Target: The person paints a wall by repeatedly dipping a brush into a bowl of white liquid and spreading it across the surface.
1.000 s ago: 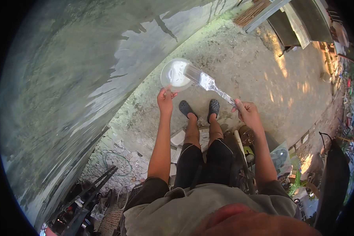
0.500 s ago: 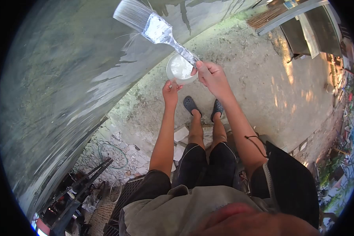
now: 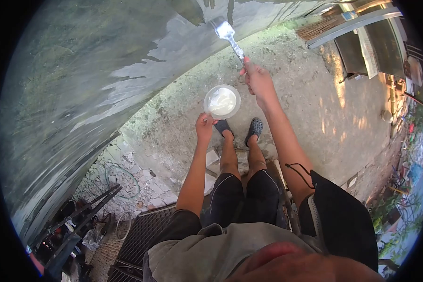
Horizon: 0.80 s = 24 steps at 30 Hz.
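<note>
A paint-smeared paintbrush is gripped by its handle in my right hand. Its bristles point away from me and appear to touch the grey wall, where dark wet-looking streaks show. My left hand pinches the near rim of a round, pale plastic tub. White paint lies inside the tub, which I hold in front of me above the floor, lower than the brush. The fingers of both hands are closed.
Concrete floor spreads ahead and right. A straw broom and boards stand at the far right. Broken rubble, a dark metal grate and clutter lie to the left, near my feet in dark clogs.
The paintbrush has moved away from my face, forward and down, onto the wall. My right hand has moved forward with it. The tub and left hand have come a little nearer to me.
</note>
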Each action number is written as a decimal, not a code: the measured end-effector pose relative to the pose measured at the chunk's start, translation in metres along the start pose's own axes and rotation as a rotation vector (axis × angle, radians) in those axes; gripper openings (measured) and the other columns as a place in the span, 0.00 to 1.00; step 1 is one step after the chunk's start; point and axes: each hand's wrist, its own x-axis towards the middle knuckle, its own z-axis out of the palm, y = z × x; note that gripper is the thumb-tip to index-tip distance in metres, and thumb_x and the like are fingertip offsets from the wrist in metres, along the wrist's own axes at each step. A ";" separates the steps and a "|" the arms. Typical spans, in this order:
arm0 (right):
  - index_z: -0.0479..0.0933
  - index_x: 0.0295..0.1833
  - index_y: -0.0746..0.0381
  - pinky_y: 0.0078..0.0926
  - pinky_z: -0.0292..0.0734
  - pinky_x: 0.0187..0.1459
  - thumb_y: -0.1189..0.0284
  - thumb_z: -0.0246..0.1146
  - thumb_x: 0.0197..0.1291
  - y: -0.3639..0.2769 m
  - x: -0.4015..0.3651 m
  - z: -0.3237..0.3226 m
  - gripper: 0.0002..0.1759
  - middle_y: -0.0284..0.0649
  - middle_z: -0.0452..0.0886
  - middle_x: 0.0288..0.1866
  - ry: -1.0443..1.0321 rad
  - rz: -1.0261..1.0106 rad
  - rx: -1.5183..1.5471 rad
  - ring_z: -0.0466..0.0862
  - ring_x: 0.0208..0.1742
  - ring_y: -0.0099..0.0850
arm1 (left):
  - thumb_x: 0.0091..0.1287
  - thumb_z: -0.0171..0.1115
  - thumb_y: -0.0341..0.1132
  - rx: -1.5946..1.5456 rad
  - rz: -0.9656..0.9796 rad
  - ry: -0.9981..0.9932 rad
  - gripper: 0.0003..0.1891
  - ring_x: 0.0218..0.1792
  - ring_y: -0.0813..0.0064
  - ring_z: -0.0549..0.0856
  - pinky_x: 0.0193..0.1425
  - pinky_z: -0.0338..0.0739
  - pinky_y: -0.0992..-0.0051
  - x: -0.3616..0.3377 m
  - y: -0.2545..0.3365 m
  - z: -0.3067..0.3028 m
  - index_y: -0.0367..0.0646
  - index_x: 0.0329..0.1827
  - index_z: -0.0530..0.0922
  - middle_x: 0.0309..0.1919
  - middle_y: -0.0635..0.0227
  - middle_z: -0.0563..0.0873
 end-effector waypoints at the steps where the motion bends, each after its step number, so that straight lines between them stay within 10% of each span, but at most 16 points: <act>1: 0.75 0.30 0.59 0.18 0.46 0.16 0.49 0.54 0.69 -0.022 -0.015 0.002 0.25 0.23 0.59 0.15 -0.024 -0.048 0.025 0.54 0.14 0.14 | 0.74 0.51 0.33 -0.006 -0.009 0.009 0.10 0.35 0.77 0.86 0.42 0.82 0.78 -0.003 -0.002 0.000 0.36 0.44 0.77 0.36 0.64 0.86; 14: 0.75 0.33 0.60 0.16 0.44 0.17 0.52 0.51 0.72 -0.108 -0.120 -0.030 0.23 0.22 0.57 0.13 -0.086 -0.292 0.215 0.52 0.14 0.12 | 0.75 0.51 0.33 0.007 -0.038 0.039 0.11 0.36 0.75 0.87 0.40 0.82 0.79 -0.037 0.010 0.024 0.36 0.47 0.78 0.36 0.65 0.85; 24: 0.76 0.29 0.59 0.17 0.47 0.17 0.51 0.56 0.68 0.062 0.074 -0.043 0.24 0.21 0.59 0.14 -0.017 -0.332 -0.257 0.56 0.14 0.13 | 0.72 0.52 0.29 -0.006 -0.011 0.060 0.08 0.33 0.77 0.85 0.40 0.83 0.77 0.019 -0.010 0.031 0.34 0.42 0.77 0.34 0.64 0.84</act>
